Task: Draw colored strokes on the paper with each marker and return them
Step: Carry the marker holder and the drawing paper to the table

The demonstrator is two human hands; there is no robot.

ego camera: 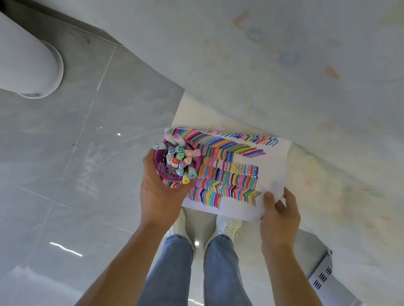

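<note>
I am standing and holding things in the air above the floor. My left hand grips a purple cup from below; several capped markers stand in it, caps up. My right hand pinches the lower right corner of a white paper. Rows of colored strokes cover most of the sheet, and its right side is bare. The cup overlaps the paper's left edge.
A table under a pale patterned cloth fills the top and right. A white ribbed cylinder stands at the left on the grey tiled floor. My jeans and white shoes show below the paper. A grey vented box sits at the lower right.
</note>
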